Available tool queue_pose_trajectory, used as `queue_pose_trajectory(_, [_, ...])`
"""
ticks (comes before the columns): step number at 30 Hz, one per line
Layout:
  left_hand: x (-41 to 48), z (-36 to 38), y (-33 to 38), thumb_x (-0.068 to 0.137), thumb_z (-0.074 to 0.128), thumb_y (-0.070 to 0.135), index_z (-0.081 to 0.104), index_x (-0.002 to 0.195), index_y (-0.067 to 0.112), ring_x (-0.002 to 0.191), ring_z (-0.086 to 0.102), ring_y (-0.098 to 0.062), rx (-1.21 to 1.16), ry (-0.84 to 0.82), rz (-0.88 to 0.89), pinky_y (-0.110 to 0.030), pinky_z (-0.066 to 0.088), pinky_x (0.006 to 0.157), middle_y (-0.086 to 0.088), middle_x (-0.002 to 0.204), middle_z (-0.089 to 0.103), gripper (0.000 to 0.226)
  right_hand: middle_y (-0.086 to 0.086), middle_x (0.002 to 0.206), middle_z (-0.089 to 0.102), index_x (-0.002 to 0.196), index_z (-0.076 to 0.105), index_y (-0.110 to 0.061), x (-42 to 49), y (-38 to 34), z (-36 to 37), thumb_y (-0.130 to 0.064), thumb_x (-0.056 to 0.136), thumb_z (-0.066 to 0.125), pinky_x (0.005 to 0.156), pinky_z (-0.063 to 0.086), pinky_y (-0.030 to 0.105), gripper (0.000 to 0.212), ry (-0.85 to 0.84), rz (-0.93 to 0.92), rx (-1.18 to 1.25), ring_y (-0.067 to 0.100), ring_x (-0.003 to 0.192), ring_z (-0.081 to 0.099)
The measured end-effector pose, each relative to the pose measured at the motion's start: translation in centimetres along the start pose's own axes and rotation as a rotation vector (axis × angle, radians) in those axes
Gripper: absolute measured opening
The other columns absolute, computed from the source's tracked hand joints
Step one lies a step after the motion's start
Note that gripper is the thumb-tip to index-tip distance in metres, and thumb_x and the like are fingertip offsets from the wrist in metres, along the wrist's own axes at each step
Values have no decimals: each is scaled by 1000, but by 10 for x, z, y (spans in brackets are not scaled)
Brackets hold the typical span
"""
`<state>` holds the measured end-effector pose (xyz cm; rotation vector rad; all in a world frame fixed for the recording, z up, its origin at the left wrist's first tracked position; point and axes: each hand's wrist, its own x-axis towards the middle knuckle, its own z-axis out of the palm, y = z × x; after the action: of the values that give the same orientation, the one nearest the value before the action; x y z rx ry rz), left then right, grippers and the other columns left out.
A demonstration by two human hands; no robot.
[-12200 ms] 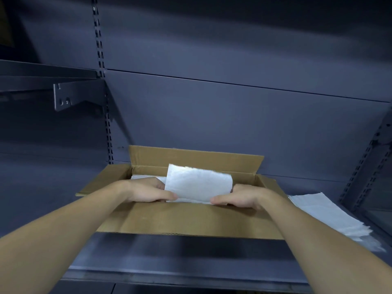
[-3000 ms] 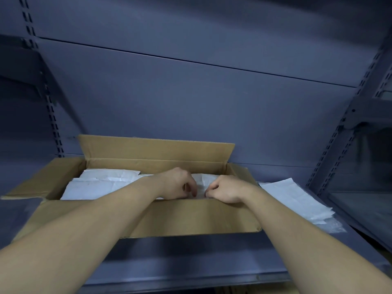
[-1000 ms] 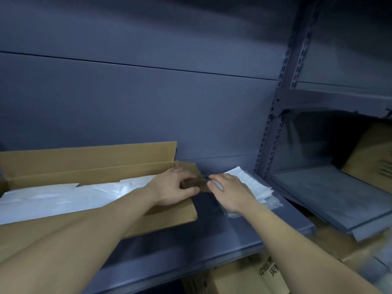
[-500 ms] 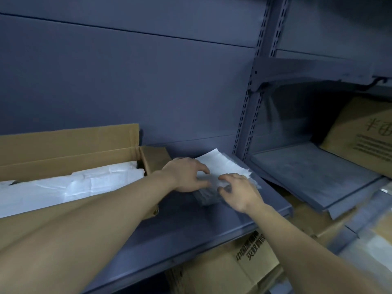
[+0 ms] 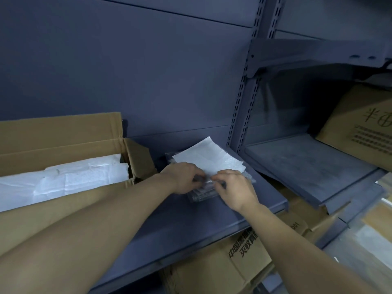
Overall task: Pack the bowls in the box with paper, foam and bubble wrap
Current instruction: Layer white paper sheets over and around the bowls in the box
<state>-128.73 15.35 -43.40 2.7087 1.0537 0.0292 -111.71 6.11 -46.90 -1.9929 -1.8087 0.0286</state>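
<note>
The open cardboard box (image 5: 63,198) stands on the left of the grey shelf, filled to the top with white foam sheets (image 5: 63,179). No bowl shows. To its right lies a pile of white foam sheets (image 5: 209,159) over clear bubble wrap (image 5: 201,194). My left hand (image 5: 183,177) and my right hand (image 5: 235,188) meet at the pile's near edge, fingers curled, pinching the front edge of the wrapping. Which layer they hold is hard to tell.
The grey shelf (image 5: 191,225) ends at a lip on the right. A perforated upright (image 5: 241,98) divides it from a lower tilted shelf (image 5: 307,166). Printed cardboard boxes sit at the far right (image 5: 364,126) and below the shelf (image 5: 233,262).
Both hands left the box and moved right to the pile of sheets. In the last half second they closed in on its near edge, and the view shifted right with them.
</note>
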Motion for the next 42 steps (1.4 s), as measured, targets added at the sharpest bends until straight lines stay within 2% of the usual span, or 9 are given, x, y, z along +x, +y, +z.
queue_pose_trajectory(5, [3,5,-3,93,58,41,66,117,29,114,57,-20,-106,11,39,-39,46,96,1,120,62,29,-6,110,70,100,77,-24,0,-5,0,-21,94,59,93,48,41,19,102,-30,7,23,109,56])
queue_pose_trajectory(10, [5,-1,-5,92,57,43,58,132,31,127,51,-16,-195,196,18,-40,42,105,5,138,57,42,-2,108,64,100,77,-19,2,-18,-11,-19,92,64,83,52,41,16,281,-98,81,21,104,53])
queue_pose_trajectory(16, [-5,-21,5,99,52,24,72,114,24,95,65,-19,-315,372,88,-35,50,86,-1,101,74,24,-3,106,58,99,74,-13,11,-38,-32,-19,93,63,76,53,40,14,323,-70,151,18,105,53])
queue_pose_trajectory(20, [-9,-27,11,102,48,27,58,71,10,60,45,-14,-329,316,76,-28,40,62,-2,62,51,37,-6,111,55,107,69,-17,8,-37,-39,-20,93,61,79,45,29,16,280,-28,117,14,108,49])
queue_pose_trajectory(23, [-12,-28,13,103,46,24,37,59,16,54,33,-10,-331,317,44,-22,27,53,4,57,36,46,-4,116,55,115,66,-20,4,-27,-40,-19,91,61,81,48,33,25,222,43,50,16,111,46])
queue_pose_trajectory(29, [-22,-42,7,103,46,25,39,66,13,62,36,-16,-427,533,78,-33,29,60,1,62,41,40,5,115,61,110,67,-8,-3,-7,-36,-25,94,60,71,41,33,25,213,194,-69,28,113,47])
queue_pose_trajectory(34, [-54,-71,-2,104,44,28,40,69,20,59,37,-7,-492,671,116,-19,31,57,10,61,37,36,-7,77,65,80,70,-25,-1,-19,-48,-31,87,71,66,40,30,9,220,208,419,24,86,59])
queue_pose_trajectory(39, [-89,-96,-25,97,59,26,55,73,24,65,48,-3,-641,710,66,-18,39,62,11,69,54,25,-1,72,67,81,73,-15,6,-61,-63,-22,82,76,74,45,30,8,261,164,826,9,72,58])
queue_pose_trajectory(42, [-114,-102,-44,92,67,21,67,86,6,73,62,-13,-723,674,14,-31,49,71,-3,81,69,16,-1,76,72,70,69,-20,9,-84,-72,-15,84,76,74,47,28,15,291,129,898,10,75,63])
